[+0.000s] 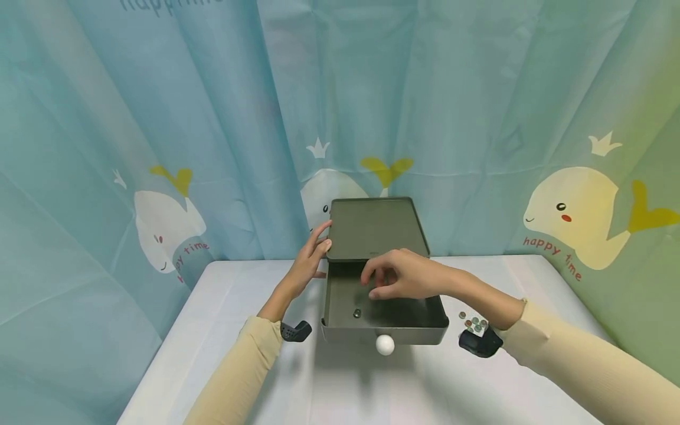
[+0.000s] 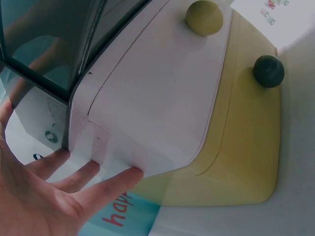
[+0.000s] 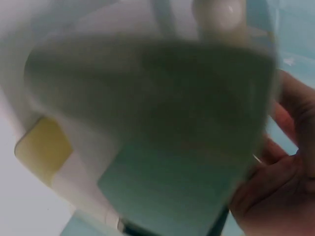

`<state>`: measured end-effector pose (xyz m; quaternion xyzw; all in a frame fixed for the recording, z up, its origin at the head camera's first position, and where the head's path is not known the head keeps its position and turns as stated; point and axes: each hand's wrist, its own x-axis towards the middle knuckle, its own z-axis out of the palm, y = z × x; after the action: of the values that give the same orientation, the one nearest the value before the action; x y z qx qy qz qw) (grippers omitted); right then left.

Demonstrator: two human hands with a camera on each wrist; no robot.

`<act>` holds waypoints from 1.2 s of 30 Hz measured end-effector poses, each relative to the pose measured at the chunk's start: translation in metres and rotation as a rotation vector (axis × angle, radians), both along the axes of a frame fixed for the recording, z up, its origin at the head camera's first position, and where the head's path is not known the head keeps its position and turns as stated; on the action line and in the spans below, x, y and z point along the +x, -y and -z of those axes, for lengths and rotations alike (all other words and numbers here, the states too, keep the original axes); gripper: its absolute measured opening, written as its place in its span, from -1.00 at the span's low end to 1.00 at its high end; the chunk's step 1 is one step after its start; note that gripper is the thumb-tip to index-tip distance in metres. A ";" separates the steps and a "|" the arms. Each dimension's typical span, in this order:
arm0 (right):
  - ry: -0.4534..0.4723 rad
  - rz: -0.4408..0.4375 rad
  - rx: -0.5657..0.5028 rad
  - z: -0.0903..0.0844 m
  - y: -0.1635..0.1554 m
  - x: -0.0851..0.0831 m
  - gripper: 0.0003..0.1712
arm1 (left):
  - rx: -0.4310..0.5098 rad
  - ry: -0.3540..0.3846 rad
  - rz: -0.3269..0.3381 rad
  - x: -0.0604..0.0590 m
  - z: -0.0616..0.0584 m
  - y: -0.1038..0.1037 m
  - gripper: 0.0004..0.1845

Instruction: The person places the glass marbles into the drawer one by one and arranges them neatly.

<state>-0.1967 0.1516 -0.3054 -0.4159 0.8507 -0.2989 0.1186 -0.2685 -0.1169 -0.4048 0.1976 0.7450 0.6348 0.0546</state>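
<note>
A drawer cabinet with a dark olive top stands at the back of the table. Its top drawer is pulled out, with a white round knob on the front. One small glassy marble-like ball lies inside. My right hand hovers over the drawer, fingers bent and thumb apart from the index finger; nothing shows between them. With spread fingers, my left hand touches the cabinet's left side. In the left wrist view its fingertips rest along the pale cabinet side.
Several similar small balls lie on the table right of the drawer, near my right wrist. Lower down, the left wrist view shows a yellow tier with a dark green knob. A whale-print curtain hangs behind the table.
</note>
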 end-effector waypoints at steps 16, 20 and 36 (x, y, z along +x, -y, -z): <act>0.050 0.199 -0.326 0.005 -0.080 0.004 -0.76 | -0.006 0.003 -0.004 -0.001 0.000 0.002 -0.40; 0.025 0.269 -0.360 0.024 -0.104 0.003 -0.76 | -0.009 0.004 0.004 -0.001 0.000 0.001 -0.39; 0.074 0.522 -0.308 0.105 -0.177 0.008 -0.76 | -0.005 -0.007 0.013 0.001 -0.001 0.001 -0.38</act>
<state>-0.1887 0.3286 -0.4100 -0.1850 0.8686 -0.4597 0.0042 -0.2680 -0.1177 -0.4035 0.2046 0.7455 0.6318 0.0567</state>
